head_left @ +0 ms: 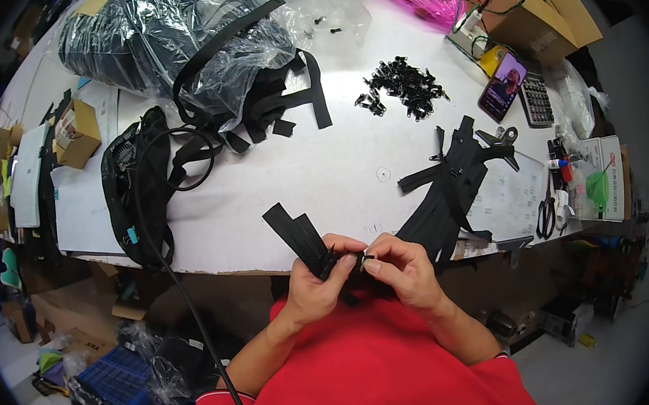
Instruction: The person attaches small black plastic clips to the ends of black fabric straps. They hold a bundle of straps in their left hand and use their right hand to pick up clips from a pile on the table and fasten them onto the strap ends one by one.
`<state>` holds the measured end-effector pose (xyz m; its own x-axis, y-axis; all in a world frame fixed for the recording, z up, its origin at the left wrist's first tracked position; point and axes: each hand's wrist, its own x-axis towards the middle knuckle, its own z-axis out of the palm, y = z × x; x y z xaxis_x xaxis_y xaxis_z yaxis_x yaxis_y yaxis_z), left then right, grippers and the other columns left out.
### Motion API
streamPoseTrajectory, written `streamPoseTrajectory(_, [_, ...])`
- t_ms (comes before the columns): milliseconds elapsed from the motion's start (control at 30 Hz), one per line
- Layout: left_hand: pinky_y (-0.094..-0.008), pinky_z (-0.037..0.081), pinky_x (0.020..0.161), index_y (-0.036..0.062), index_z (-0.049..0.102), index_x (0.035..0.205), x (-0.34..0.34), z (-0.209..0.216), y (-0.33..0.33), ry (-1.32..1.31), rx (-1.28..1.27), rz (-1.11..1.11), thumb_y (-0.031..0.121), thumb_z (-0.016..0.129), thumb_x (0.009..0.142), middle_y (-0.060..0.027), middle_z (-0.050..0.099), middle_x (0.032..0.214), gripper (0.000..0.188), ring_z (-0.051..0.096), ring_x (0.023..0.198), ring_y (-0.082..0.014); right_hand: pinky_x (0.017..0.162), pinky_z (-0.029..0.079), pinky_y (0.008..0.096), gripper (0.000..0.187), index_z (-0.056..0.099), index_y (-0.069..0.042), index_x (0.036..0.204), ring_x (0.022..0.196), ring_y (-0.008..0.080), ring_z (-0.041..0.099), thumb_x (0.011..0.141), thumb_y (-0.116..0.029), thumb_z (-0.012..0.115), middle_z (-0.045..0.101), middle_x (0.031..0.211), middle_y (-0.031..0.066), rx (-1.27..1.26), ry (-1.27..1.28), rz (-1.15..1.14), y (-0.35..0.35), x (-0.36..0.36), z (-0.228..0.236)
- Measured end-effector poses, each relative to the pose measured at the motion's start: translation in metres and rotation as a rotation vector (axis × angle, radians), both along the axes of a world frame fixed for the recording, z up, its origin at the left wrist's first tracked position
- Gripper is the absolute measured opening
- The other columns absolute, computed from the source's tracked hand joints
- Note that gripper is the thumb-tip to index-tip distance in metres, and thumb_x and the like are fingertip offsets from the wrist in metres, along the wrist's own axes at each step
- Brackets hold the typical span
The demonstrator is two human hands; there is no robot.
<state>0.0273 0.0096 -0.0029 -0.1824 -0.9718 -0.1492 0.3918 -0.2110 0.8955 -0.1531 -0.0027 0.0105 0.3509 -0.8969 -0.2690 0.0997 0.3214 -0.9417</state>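
At the table's near edge, my left hand (318, 285) is closed round a folded black zipper tape (295, 235); its flat ends stick up past the fingers. My right hand (408, 271) meets it fingertip to fingertip, thumb and forefinger pinched on a small dark piece at the tape's end, too covered to make out. Just beyond the right hand lies a bundle of black zipper tapes (447, 208), some with sliders on them. Farther off is a heap of small black zipper sliders (410, 91).
Plastic-wrapped black material (145, 44) and loose black strips (276, 102) fill the far left. A black cable (180, 283) hangs across the near left edge. On the right are a metal clamp (500, 141), a lit phone (502, 88), a calculator (536, 100), scissors (546, 216) and cardboard boxes (549, 21).
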Motion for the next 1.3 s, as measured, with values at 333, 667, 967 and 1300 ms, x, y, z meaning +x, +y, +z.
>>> streamPoseTrajectory(333, [-0.0178, 0.032, 0.053, 0.0014, 0.063, 0.110, 0.001, -0.008, -0.002, -0.039, -0.039, -0.015, 0.002, 0.053, 0.098, 0.0032, 0.056, 0.082, 0.016, 0.043, 0.061, -0.0001, 0.065, 0.043, 0.0217, 0.008, 0.066, 0.001, 0.090, 0.073, 0.0058, 0.053, 0.090, -0.006, 0.068, 0.060, 0.087, 0.0014, -0.001, 0.043, -0.090, 0.003, 0.007, -0.008])
streamPoseTrajectory(667, [-0.0206, 0.046, 0.063, -0.0018, 0.063, 0.108, -0.001, -0.010, -0.001, -0.229, -0.238, 0.079, -0.006, 0.057, 0.093, -0.0077, 0.058, 0.100, 0.017, 0.055, 0.072, -0.0074, 0.053, 0.040, 0.0248, 0.008, 0.066, -0.001, 0.084, 0.060, 0.0095, 0.052, 0.084, -0.005, 0.073, 0.061, 0.077, 0.0039, -0.346, 0.321, -0.126, 0.002, 0.012, -0.014])
streamPoseTrajectory(967, [-0.0217, 0.047, 0.063, -0.0014, 0.063, 0.105, -0.001, -0.022, 0.002, -0.409, -0.458, 0.163, -0.011, 0.056, 0.090, -0.0089, 0.057, 0.100, 0.019, 0.056, 0.071, -0.0085, 0.053, 0.042, 0.0251, 0.008, 0.067, -0.001, 0.083, 0.060, 0.0116, 0.056, 0.084, -0.005, 0.073, 0.062, 0.078, 0.0061, -0.157, 0.246, -0.155, 0.009, 0.018, -0.009])
streamPoseTrajectory(1300, [-0.0228, 0.049, 0.063, -0.0001, 0.064, 0.105, 0.002, -0.018, 0.001, -0.431, -0.503, 0.153, -0.011, 0.058, 0.088, -0.0097, 0.057, 0.100, 0.021, 0.057, 0.073, -0.0105, 0.054, 0.043, 0.0263, 0.009, 0.067, -0.001, 0.084, 0.062, 0.0135, 0.057, 0.085, -0.007, 0.073, 0.063, 0.077, 0.0068, -0.360, 0.406, -0.068, 0.003, 0.013, 0.000])
